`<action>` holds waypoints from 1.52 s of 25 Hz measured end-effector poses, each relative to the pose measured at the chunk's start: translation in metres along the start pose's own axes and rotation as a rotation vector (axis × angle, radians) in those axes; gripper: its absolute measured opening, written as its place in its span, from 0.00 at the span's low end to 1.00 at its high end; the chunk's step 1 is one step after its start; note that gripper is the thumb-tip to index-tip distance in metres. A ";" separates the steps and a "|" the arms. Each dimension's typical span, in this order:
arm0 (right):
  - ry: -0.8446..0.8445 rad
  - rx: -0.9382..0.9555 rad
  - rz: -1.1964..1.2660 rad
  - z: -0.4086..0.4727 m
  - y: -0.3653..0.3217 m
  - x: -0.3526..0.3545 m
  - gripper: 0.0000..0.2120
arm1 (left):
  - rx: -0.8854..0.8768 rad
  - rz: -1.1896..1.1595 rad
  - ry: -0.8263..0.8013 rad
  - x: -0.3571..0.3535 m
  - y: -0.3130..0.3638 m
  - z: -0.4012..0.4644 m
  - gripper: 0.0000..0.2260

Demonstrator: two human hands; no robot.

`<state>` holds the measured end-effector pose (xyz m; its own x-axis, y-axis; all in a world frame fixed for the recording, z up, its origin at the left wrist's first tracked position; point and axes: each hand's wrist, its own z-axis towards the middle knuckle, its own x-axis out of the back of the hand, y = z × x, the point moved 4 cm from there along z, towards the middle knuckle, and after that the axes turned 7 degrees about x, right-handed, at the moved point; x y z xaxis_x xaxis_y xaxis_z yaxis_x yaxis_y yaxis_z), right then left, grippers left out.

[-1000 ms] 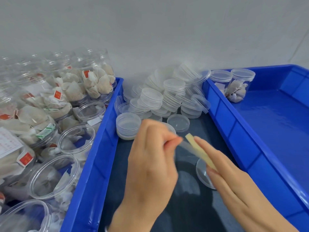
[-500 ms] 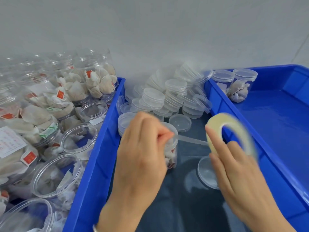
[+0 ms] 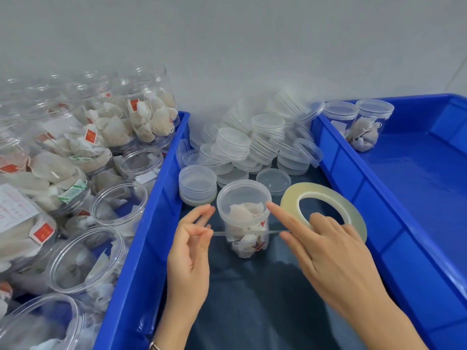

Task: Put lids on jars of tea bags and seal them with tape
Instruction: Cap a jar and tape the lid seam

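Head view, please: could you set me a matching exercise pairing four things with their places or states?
Things:
1. tape roll
2. lidded jar
3. tape strip
4. loose lids

Places or states:
A. piled at the wall
B. held by the right hand
C. stretched between both hands
D. standing between the hands

Pairs: 1-B, 2-D, 3-C, 4-A. The left hand pinches the strip's end.

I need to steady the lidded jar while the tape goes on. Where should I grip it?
Hold the lidded jar by its lower wall, from the left or behind. It stands upright, and the tape strip stretches across its front between left hand and right hand.
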<state>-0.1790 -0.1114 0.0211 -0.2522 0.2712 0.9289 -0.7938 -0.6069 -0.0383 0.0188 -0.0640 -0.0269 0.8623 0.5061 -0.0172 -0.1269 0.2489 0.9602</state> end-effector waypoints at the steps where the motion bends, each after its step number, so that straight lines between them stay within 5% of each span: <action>1: 0.027 0.015 -0.022 0.003 0.002 0.000 0.22 | 0.008 -0.026 -0.019 -0.001 -0.002 0.003 0.05; 20: 0.047 0.074 0.021 0.031 0.009 -0.011 0.21 | 0.053 -0.006 -0.113 -0.006 -0.021 0.040 0.07; 26: -0.042 0.019 0.103 0.037 0.011 -0.018 0.22 | 0.129 -0.225 -0.205 -0.011 -0.032 0.055 0.06; 30: -0.013 0.016 0.119 0.039 0.009 -0.018 0.18 | 0.121 -0.378 -0.114 -0.010 -0.042 0.057 0.13; 32: -0.003 0.032 0.117 0.040 0.007 -0.017 0.17 | 0.135 -0.385 -0.008 -0.011 -0.040 0.056 0.08; 36: -0.055 0.043 0.118 0.039 0.006 -0.017 0.19 | 0.098 -0.130 0.302 -0.009 -0.039 0.026 0.05; 38: -0.070 0.031 0.111 0.039 0.005 -0.015 0.20 | 0.054 -0.122 0.146 -0.025 -0.033 0.006 0.21</action>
<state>-0.1577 -0.1474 0.0212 -0.2975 0.1494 0.9430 -0.7453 -0.6536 -0.1316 0.0044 -0.0896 -0.0569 0.7891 0.5902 -0.1705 0.0040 0.2727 0.9621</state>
